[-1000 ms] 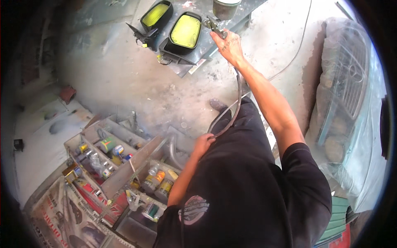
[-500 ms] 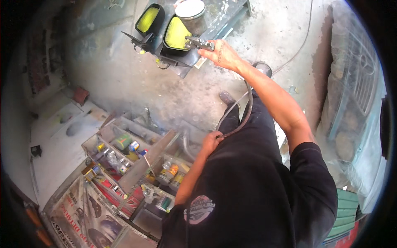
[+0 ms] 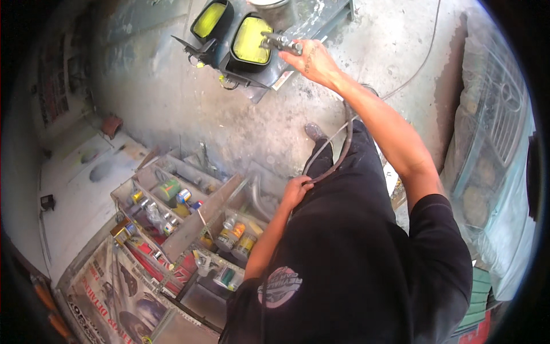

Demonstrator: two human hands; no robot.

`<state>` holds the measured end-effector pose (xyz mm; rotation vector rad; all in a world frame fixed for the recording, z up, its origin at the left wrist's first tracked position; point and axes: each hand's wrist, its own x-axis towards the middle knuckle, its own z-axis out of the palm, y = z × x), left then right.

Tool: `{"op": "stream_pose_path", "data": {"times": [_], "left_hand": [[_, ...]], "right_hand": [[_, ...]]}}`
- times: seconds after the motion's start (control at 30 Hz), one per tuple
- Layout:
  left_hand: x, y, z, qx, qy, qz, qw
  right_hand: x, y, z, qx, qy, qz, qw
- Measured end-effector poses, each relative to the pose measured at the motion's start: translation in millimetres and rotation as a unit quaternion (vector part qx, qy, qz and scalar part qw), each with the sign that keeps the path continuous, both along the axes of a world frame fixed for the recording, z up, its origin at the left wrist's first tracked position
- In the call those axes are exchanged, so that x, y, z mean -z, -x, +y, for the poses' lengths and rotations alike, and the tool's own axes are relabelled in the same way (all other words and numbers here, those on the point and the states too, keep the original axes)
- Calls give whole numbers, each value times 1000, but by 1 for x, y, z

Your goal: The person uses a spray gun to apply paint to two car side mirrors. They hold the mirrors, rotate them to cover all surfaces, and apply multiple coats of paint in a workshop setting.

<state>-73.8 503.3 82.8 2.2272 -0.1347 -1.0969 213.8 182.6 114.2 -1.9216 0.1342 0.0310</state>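
Note:
My right hand (image 3: 317, 62) is closed around a spray gun (image 3: 281, 43), held at the right side of the nearer black side-mirror housing (image 3: 234, 62). That housing has a bright yellow face (image 3: 251, 39). The gun hides part of its right edge, and I cannot tell whether they touch. To the left stands a second black mirror housing (image 3: 225, 24), also with a yellow face (image 3: 209, 19). Down by my thigh, my left hand (image 3: 296, 191) is closed on a dark hose (image 3: 342, 157) that loops up toward my right arm.
The mirrors rest on a grey stand (image 3: 327, 26) beside a pale-lidded bucket (image 3: 270, 2). At lower left, a wooden shelf unit (image 3: 220, 198) holds several cans and bottles. Plastic sheeting (image 3: 487, 137) covers a vehicle front on the right. A thin line (image 3: 421, 66) crosses the concrete floor.
The spray gun in my right hand has moved farther along the right side of the nearer mirror, away from its lower corner. My left hand stays on the hose. The whole view has shifted slightly.

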Motion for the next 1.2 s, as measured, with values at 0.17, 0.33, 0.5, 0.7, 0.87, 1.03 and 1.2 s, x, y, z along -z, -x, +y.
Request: {"op": "stream_pose_path", "data": {"times": [0.17,0.33,0.5,0.7,0.87,1.03,1.2], "left_hand": [[6,-15,-21,39,47,-36,997],[9,-15,-17,43,6,-27,999],[18,-6,1,18,-12,-16,1000],[34,-14,13,62,10,-31,998],[46,-21,39,37,31,-40,998],[57,-46,71,44,64,-40,996],[78,-77,121,76,127,-58,987]], "right_hand": [[-4,10,-2,-60,-21,17,998],[-37,2,0,15,-2,18,1000],[-17,-2,15,51,34,-46,997],[-23,10,39,-59,12,-5,998],[-46,6,63,18,43,-3,999],[-22,1,71,183,147,-95,967],[-19,18,81,252,199,-37,946]]}}
